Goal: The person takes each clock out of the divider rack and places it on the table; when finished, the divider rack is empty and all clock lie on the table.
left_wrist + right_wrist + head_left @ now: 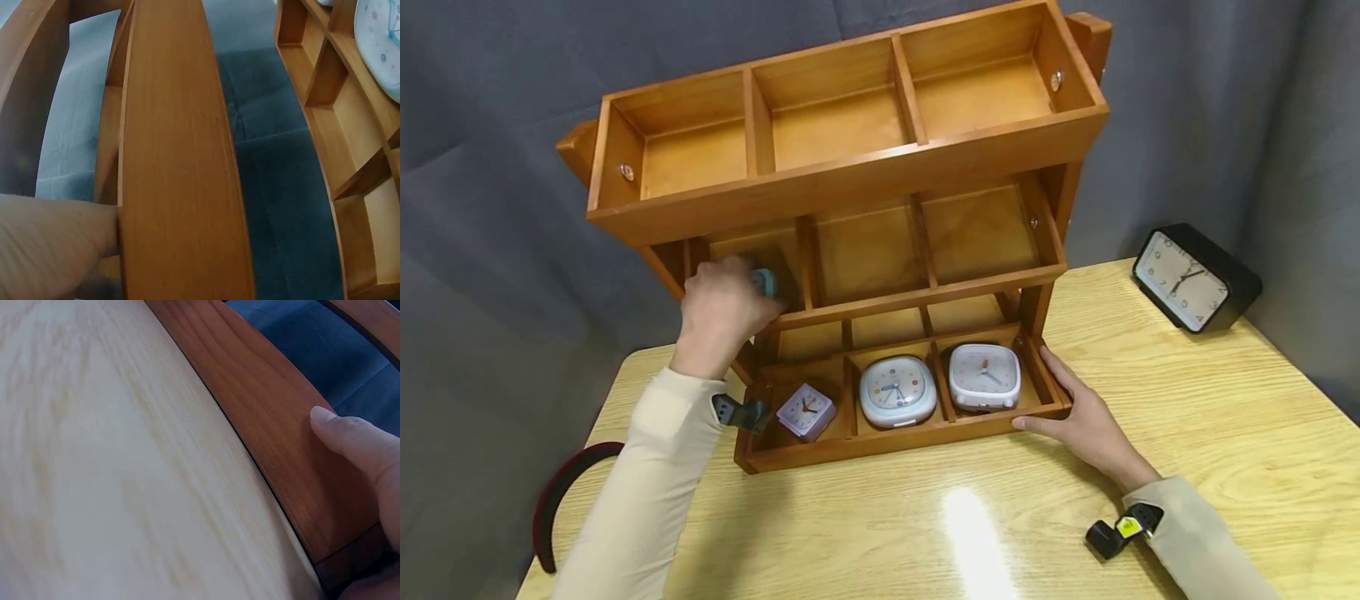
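A three-tier wooden shelf [850,192] with divided trays stands on the table. My left hand [724,304] reaches into the left compartment of the middle tray and holds a small teal clock [764,282], mostly hidden behind the fingers. In the left wrist view, part of that hand [56,244] shows behind the tray's front board [181,150]. My right hand [1086,421] grips the bottom tray's right front corner, thumb [350,434] on the front board and fingers along the side. The bottom tray holds a purple clock [807,412], a pale blue-white clock [898,391] and a white clock [985,377].
A black desk clock [1195,277] stands on the table [1150,375] at the back right. A dark red curved band [561,492] lies at the table's left edge. Grey cloth [490,208] hangs behind the shelf.
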Motion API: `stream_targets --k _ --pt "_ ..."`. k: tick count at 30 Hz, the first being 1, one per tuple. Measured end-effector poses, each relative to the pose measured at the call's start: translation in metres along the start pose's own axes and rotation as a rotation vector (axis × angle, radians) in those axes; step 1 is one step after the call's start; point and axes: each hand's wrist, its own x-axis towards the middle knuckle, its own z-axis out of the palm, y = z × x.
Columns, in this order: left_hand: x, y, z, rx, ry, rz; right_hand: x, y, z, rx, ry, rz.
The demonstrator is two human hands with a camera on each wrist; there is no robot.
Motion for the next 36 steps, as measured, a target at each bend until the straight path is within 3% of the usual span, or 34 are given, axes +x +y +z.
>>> stream_targets --k 3,8,18,22,27,32,36 --pt "-0.002 -0.002 0.001 -0.010 0.003 0.003 -0.001 0.000 0.002 0.001 -0.007 0.008" --pt "-0.005 -0.001 -0.003 -0.031 0.052 0.084 -0.002 0.000 0.001 -0.005 0.000 0.013" --pt "-0.022 0.021 -0.022 -0.073 0.105 0.198 -0.004 0.001 -0.005 -0.025 0.020 0.002" --pt "-0.042 0.032 -0.028 -0.067 0.122 0.277 -0.005 0.001 -0.007 -0.027 0.023 0.005" --pt "-0.077 0.045 -0.028 -0.096 0.163 0.433 -0.006 -0.001 -0.010 -0.026 0.014 0.016" --pt "-0.113 0.065 -0.019 -0.107 0.062 0.578 -0.003 -0.002 -0.005 -0.016 0.007 0.014" --pt "-0.133 0.074 -0.007 -0.082 -0.031 0.653 0.000 -0.002 0.001 -0.009 -0.005 0.017"
